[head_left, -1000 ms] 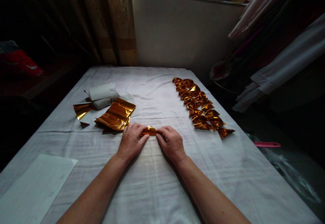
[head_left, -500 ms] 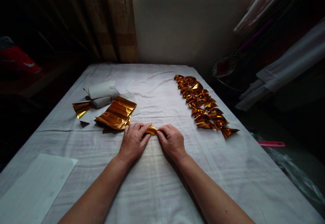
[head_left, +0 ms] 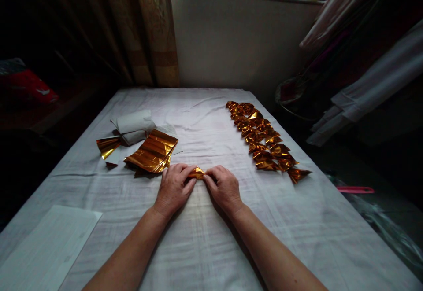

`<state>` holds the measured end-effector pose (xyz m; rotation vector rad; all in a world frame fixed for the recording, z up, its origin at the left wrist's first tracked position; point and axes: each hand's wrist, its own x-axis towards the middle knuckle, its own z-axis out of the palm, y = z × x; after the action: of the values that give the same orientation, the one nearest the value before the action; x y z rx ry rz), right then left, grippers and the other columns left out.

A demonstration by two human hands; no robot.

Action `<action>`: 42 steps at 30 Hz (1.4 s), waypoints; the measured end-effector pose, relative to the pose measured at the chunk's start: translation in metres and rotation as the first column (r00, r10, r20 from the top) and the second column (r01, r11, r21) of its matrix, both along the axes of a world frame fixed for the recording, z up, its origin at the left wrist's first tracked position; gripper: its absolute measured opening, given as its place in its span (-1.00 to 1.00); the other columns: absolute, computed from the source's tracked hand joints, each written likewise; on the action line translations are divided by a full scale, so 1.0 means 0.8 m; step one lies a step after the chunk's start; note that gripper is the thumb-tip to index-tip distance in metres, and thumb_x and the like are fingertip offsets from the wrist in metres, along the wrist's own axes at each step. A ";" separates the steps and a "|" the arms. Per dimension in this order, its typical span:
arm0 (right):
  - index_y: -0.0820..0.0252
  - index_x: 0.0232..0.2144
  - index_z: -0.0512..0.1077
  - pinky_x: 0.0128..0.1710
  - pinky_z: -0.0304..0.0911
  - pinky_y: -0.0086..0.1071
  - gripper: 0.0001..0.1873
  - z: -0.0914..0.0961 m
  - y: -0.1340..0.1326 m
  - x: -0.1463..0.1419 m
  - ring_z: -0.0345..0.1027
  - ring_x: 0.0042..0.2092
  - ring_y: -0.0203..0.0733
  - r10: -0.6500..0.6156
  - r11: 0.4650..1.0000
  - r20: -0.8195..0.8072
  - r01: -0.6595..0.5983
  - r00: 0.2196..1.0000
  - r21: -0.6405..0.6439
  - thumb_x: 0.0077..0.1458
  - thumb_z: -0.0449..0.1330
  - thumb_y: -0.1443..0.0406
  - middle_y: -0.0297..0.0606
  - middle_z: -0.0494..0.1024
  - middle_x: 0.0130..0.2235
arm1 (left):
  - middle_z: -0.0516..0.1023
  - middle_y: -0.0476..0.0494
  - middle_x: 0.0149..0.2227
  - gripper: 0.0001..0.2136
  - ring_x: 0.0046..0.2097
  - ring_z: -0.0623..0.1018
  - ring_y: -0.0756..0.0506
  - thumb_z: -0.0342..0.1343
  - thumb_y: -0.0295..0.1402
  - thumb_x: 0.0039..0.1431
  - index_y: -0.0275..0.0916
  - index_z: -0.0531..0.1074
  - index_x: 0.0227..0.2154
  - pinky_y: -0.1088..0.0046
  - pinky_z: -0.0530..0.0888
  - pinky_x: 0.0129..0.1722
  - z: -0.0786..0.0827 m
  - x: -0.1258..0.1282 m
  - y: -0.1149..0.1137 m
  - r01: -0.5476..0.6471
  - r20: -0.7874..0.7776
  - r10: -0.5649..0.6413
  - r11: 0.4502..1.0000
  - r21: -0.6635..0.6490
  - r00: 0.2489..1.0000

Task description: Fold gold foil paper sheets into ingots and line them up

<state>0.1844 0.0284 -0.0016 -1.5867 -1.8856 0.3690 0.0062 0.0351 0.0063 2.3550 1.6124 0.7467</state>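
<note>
both hands pinch one small piece of foil (head_left: pixel 198 173) between them: the left hand (head_left: pixel 174 188) grasps its left part between thumb and fingers, and the right hand (head_left: pixel 225 187) nips its right tip. the piece lies low, at or just above the white cloth (head_left: pixel 198 256), in front of the person; the fingers hide its ends. thin, slick foil like this could tear or crease askew if the two pinches pull unevenly, and a fold could spring open if either thumb lets up too soon.

the thumbs face each other across the gap, the fingers curled and the backs of the hands turned up. the left forearm (head_left: pixel 127 247) and right forearm (head_left: pixel 277 247) reach forward from the lower corners and slant inward to meet at the piece.

just beyond the left hand is the stack of foil sheets (head_left: pixel 153 150); it sits so near that a stray knuckle might nudge it askew. farther off to the right, the folded foil pieces (head_left: pixel 261 139) lie close together in rows, and a sweeping right arm could scatter them.
</note>
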 end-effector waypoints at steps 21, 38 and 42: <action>0.12 -0.32 0.52 -0.21 0.21 -0.32 -0.98 -0.002 -0.003 0.005 0.39 -0.22 -0.12 0.053 0.998 0.055 -0.055 0.997 0.042 0.16 0.26 0.32 -0.27 0.53 -0.31 | 0.63 0.04 -0.29 -0.93 -0.14 0.52 -0.12 0.26 -0.35 0.15 -0.02 0.61 -0.34 0.24 0.26 -0.05 0.012 0.013 0.023 0.054 0.122 -0.037 0.988 -0.142 0.992; 0.08 -0.21 0.55 -0.12 0.28 -0.29 -0.78 -0.003 -0.015 0.024 0.40 -0.17 -0.14 0.208 0.976 -0.024 -0.206 0.978 0.068 0.16 0.18 0.44 -0.26 0.57 -0.23 | 0.62 -0.06 -0.16 -0.89 -0.07 0.56 -0.12 0.09 -0.30 0.30 -0.14 0.51 -0.24 0.22 0.36 0.02 0.014 -0.010 -0.007 0.291 0.169 -0.291 0.956 0.027 0.942; 0.08 -0.24 0.54 -0.11 0.29 -0.28 -0.80 -0.001 -0.017 0.028 0.40 -0.16 -0.13 0.219 0.975 -0.024 -0.218 0.975 0.049 0.17 0.16 0.43 -0.25 0.57 -0.22 | 0.63 -0.09 -0.15 -0.85 -0.04 0.57 -0.11 0.03 -0.35 0.34 -0.15 0.51 -0.27 0.26 0.44 0.01 0.009 -0.016 -0.009 0.317 0.204 -0.324 0.946 0.068 0.924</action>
<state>0.2070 0.0146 -0.0022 -1.3396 -2.0373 0.4372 -0.0066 0.0276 0.0136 2.3825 1.1000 0.9203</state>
